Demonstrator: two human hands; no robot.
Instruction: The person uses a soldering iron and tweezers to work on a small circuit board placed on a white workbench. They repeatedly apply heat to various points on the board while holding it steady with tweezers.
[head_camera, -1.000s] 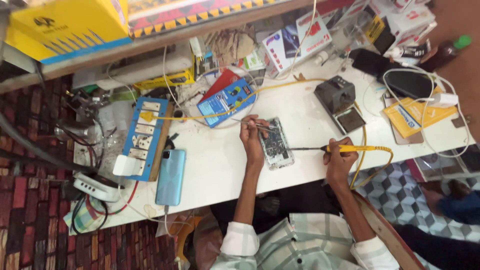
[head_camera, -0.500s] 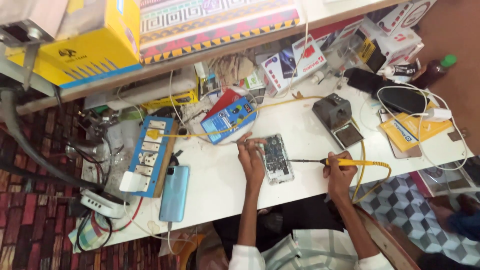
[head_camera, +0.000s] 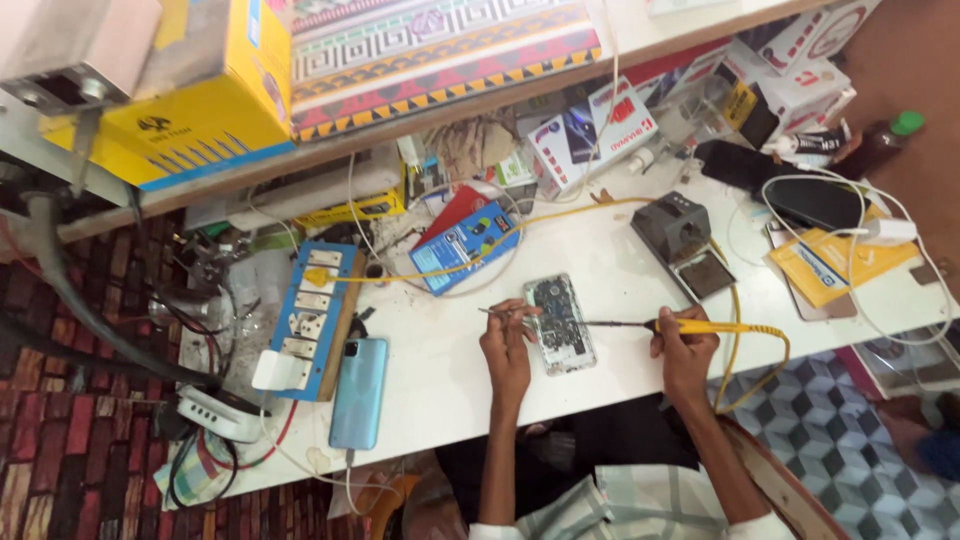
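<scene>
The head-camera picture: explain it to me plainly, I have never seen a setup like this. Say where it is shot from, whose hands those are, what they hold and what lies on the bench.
The picture comes from a camera worn on a person's head, looking down at their own two bare hands over a white workbench. The right hand grips a yellow-handled soldering iron, its tip reaching to an opened phone with the circuit board showing. The left hand rests at the phone's edge and holds thin tweezers. The iron's yellow cable loops back to a grey soldering station. On the left lie a blue socket board and a light-blue phone, face down. A blue box sits behind the opened phone.
</scene>
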